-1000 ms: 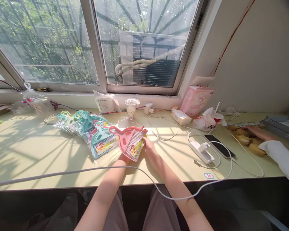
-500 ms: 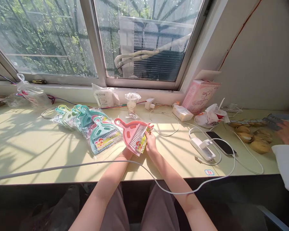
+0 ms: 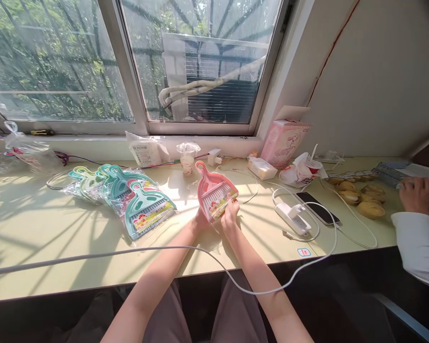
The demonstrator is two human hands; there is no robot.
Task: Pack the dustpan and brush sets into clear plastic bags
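Note:
A pink dustpan [image 3: 208, 183] with a white-bristled brush and a yellow printed label is held up over the table, its looped handle pointing away from me. My left hand [image 3: 201, 220] grips its lower left edge, the fingers partly hidden behind the pan. At the lower right corner, my right hand [image 3: 230, 211] is closed on the label side. To the left lies a teal dustpan set [image 3: 148, 205] in clear wrapping, on top of several more teal and green sets [image 3: 116, 183].
A white cable [image 3: 143, 249] crosses in front of my forearms. On the right are a power strip [image 3: 293, 220], a phone [image 3: 318, 208], brown rounded objects [image 3: 370, 208] and another person's hand [image 3: 417, 194]. A cup [image 3: 188, 159] and pink box [image 3: 285, 143] stand near the window.
The pink dustpan has turned so its handle points away rather than left, both hands still on it. The view has shifted right. The other person's hand shows more clearly.

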